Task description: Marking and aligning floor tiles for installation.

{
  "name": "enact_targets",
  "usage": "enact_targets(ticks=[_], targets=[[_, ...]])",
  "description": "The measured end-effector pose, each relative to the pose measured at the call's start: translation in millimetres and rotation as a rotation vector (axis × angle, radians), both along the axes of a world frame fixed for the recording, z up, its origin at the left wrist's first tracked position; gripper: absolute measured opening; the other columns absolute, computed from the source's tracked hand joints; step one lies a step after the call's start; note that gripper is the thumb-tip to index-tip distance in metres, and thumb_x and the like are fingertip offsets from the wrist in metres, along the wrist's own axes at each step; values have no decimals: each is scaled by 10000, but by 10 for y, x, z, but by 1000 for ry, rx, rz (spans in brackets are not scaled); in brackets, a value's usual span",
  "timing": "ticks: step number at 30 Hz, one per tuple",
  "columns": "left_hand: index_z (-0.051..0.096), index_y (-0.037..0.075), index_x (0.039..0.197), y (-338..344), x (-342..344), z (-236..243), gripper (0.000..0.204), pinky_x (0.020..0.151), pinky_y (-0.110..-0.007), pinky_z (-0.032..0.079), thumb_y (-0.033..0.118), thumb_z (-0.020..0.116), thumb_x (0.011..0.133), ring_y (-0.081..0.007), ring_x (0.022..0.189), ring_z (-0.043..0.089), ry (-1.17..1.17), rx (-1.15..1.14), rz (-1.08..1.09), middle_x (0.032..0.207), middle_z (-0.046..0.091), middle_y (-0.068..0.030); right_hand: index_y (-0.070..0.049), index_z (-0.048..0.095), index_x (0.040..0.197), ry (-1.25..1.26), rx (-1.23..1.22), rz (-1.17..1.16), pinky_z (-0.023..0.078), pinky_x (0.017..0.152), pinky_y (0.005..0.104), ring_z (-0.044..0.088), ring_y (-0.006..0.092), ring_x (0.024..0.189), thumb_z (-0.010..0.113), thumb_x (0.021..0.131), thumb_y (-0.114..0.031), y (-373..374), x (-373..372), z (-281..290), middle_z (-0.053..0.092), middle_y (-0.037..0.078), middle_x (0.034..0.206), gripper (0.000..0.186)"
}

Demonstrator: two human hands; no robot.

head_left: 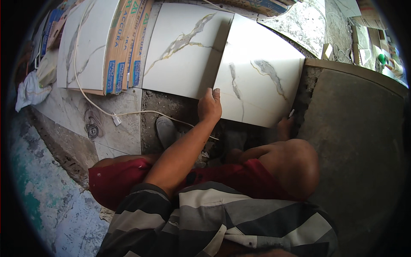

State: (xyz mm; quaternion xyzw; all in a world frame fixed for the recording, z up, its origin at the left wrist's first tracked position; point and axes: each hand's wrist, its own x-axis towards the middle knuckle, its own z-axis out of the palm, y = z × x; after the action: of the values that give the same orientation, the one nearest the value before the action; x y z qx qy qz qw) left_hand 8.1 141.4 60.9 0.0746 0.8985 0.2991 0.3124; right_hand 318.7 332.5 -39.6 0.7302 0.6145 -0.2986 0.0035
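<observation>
A white tile [261, 81] with grey and gold veins is raised at a slight tilt in front of me, casting a shadow on its neighbour. My left hand [209, 105] is closed on its near left corner, thumb on top and fingers out of sight. Close to its near right corner, my right hand [284, 127] is in shadow, fingers curled and partly hidden. A small white stick-like piece [291, 113] shows at those fingers; its kind is unclear. A matching veined tile [180, 47] lies flat to the left, partly under the raised tile's shadow.
Boxed tiles [124, 47] are stacked at the far left, a veined tile [85, 47] on top. A white cable [81, 88] with a white connector crosses the floor. A grey slab [351, 141] stands at right. Bare rough ground [165, 102] shows by my feet.
</observation>
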Motion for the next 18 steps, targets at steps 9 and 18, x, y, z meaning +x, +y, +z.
enact_targets(ticks=[9, 18], targets=[[563, -21, 1046, 56, -89, 387, 447, 799, -544, 471, 405, 437, 999, -494, 939, 596, -73, -12, -10, 936, 644, -295, 86, 372, 1356, 64, -90, -60, 384, 1004, 454, 524, 409, 1194, 455, 931, -145, -37, -533, 506, 516, 292, 1307, 490], [544, -3, 994, 54, -87, 434, 430, 796, -550, 459, 414, 439, 996, -504, 948, 579, -117, -10, 5, 944, 632, -299, 99, 366, 1350, 105, 29, 38, 384, 1009, 467, 519, 433, 1192, 439, 932, -126, 62, -280, 236, 511, 295, 1313, 480]])
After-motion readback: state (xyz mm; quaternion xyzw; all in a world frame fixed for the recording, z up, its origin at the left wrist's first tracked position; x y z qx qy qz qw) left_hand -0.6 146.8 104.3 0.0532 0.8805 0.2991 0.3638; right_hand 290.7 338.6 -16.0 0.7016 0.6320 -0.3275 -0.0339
